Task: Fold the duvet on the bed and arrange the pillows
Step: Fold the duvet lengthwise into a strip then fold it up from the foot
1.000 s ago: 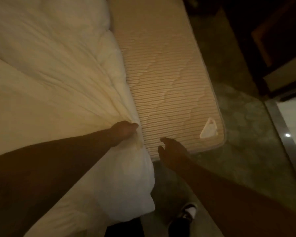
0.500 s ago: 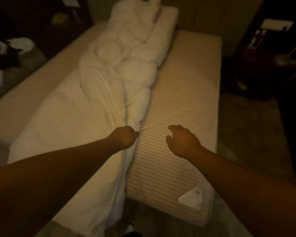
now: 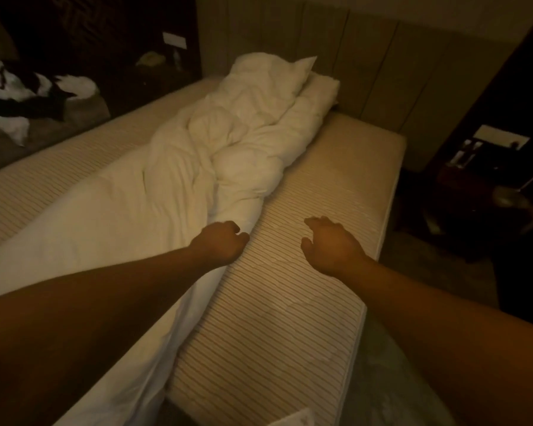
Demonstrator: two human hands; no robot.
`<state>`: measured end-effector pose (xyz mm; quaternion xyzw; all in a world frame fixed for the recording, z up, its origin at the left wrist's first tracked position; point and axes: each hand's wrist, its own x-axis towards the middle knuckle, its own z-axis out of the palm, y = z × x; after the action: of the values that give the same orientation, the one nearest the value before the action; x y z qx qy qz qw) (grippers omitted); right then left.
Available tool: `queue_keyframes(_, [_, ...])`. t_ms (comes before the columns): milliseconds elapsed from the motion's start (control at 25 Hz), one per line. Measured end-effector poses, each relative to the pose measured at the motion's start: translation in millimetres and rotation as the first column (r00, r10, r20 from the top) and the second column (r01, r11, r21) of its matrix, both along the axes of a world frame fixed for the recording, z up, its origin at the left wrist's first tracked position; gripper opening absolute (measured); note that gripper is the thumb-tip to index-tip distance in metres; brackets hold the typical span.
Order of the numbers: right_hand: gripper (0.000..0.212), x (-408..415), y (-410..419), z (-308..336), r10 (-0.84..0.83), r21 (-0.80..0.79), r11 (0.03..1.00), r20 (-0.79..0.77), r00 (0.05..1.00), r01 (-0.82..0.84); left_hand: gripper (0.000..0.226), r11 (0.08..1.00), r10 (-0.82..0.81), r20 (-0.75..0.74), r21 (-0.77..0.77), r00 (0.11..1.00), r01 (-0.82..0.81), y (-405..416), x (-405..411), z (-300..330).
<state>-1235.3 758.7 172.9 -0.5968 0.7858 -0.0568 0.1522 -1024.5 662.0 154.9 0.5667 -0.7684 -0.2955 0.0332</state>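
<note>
A white duvet (image 3: 130, 216) lies bunched in a long strip down the middle of the striped mattress (image 3: 293, 302), from the foot to the headboard. My left hand (image 3: 220, 241) is fisted at the duvet's right edge and grips a fold of it. My right hand (image 3: 330, 244) hovers over the bare mattress to the right, fingers loosely curled, holding nothing. A white pillow (image 3: 305, 69) pokes out of the crumpled duvet near the headboard; a second one (image 3: 323, 87) lies under it.
A padded headboard (image 3: 366, 56) runs along the far side. Dark and white clothes (image 3: 28, 96) lie heaped at the left. A dark nightstand (image 3: 480, 167) with small items stands at the right. Carpet floor (image 3: 419, 272) borders the bed's right side.
The view has lifted from the bed's foot corner to its full length. My left hand keeps its grip on the duvet's edge and has drawn it out straighter. My right hand stays free over the mattress.
</note>
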Motion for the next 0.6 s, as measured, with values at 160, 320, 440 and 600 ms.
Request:
queue_keyframes(160, [0.059, -53, -15, -1, 0.045, -0.006, 0.999, -0.006, 0.999, -0.045, 0.051, 0.999, 0.039, 0.033, -0.016, 0.999, -0.038, -4, -41, 6])
queue_keyframes(320, [0.06, -138, -38, -9, 0.109, -0.027, 0.994, 0.01, 0.994, -0.108, 0.058, 0.993, 0.108, 0.099, -0.059, 0.989, -0.102, -7, -109, 14])
queue_keyframes(440, [0.06, -218, -57, -14, 0.176, -0.078, 0.982, 0.048, 0.983, -0.172, 0.054, 0.981, 0.181, 0.141, -0.092, 0.973, -0.17, -4, -177, 23])
queue_keyframes(600, [0.059, -320, -61, -7, 0.207, -0.035, 0.978, 0.063, 0.976, -0.205, 0.051, 0.968, 0.244, 0.193, -0.108, 0.95, -0.227, 3, -266, 39])
